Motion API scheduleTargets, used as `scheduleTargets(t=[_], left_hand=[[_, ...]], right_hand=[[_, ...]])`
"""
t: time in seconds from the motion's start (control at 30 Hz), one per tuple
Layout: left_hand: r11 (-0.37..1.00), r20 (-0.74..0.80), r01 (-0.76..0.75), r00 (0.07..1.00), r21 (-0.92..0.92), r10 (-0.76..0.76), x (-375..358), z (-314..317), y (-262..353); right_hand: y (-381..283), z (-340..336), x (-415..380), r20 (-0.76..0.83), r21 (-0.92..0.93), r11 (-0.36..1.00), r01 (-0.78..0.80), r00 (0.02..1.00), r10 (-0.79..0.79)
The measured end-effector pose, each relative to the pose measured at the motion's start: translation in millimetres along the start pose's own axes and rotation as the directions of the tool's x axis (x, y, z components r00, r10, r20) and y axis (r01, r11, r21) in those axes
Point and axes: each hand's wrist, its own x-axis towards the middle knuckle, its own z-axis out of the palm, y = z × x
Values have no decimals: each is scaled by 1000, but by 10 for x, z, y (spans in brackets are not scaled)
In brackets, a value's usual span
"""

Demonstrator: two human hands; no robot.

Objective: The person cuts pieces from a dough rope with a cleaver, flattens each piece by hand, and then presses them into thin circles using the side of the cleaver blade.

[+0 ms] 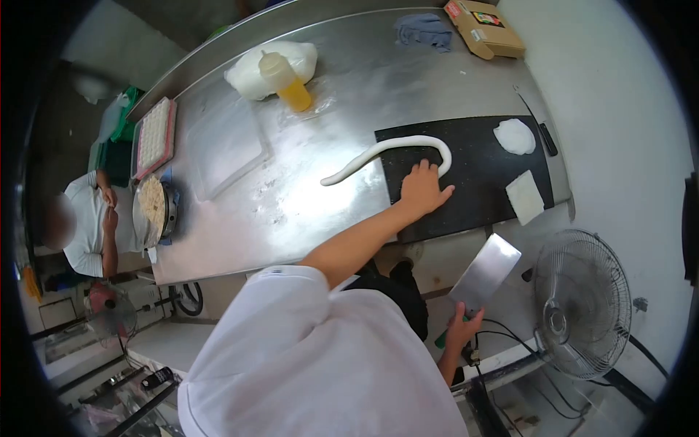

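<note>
A long white rope of dough [386,146] curves over a black board [477,175], its tail lying on the steel table. Against the inside of the bend is my left hand [424,191], palm down on the board. Its thumb points out sideways and its fingertips reach the dough. My right hand [462,329] is closed around the green handle of a cleaver [486,271], held off the table with its broad blade up. A round white piece [515,136] and a squarish white piece [525,197] rest at the board's right side.
A knife [547,138] lies right of the board. On the steel table [320,226] stand an oil bottle [287,81], a white bag [302,58], a clear lid [227,149] and a carton [486,29]. A fan [582,306] stands right; another person [91,226] is left.
</note>
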Motion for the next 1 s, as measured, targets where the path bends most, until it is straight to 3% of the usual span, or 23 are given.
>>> scheduleTargets(t=[0.13, 0.2, 0.27, 0.33, 0.4, 0.47, 0.5, 0.57, 0.6, 0.63, 0.7, 0.73, 0.8, 0.83, 0.93, 1.0], left_hand=[[993, -22, 67, 998, 101, -65, 453, 622, -48], [983, -31, 129, 992, 130, -126, 461, 493, -31], [977, -35, 138, 990, 161, -134, 425, 405, -141], [932, 169, -187, 976, 310, 140, 379, 312, -270], [940, 100, -140, 988, 310, 115, 425, 378, -400], [927, 75, -193, 981, 321, 178, 542, 392, -518], [931, 54, -163, 987, 326, 154, 617, 361, -556], [927, -187, 79, 982, 368, -9, 798, 224, -713], [922, -211, 123, 976, 368, -46, 860, 106, -810], [894, -278, 262, 946, 362, -165, 903, 8, -900], [842, -366, 461, 862, 280, -350, 807, -105, -972], [837, -377, 479, 850, 265, -367, 732, -138, -973], [886, -338, 461, 843, 53, -418, 500, -253, -916], [883, -347, 467, 837, 52, -422, 445, -260, -942], [919, -293, 394, 878, -9, -379, 233, -126, -1118], [962, -239, 204, 940, -183, -245, 147, -136, -1202]], right_hand=[[132, -265, 305, 21, -97, 995, -14, 1000, 16], [41, -260, 403, 12, -195, 978, 70, 998, -69], [-164, -221, 504, 51, -136, 979, 151, 988, -145], [-253, -196, 648, 100, -74, 968, 241, 967, -233], [-272, -182, 853, 173, 69, 960, 272, 944, -280], [-167, -216, 1091, 183, 2, 962, 272, 946, -267], [-178, -229, 1173, 179, -70, 964, 257, 954, -241], [-345, -275, 1264, 239, -38, 973, 229, 947, -213], [-435, -288, 1308, 264, -21, 982, 189, 948, -177], [-392, -274, 1380, 276, 44, 961, 272, 922, -273], [-439, -270, 1448, 306, 29, 962, 272, 914, -268], [-471, -270, 1478, 293, 23, 966, 259, 922, -254], [-499, -253, 1491, 315, 49, 966, 254, 914, -256], [-505, -217, 1491, 324, 82, 968, 238, 912, -252], [-505, -182, 1484, 357, 70, 973, 221, 905, -232], [-509, -137, 1478, 368, 77, 974, 215, 901, -228]])
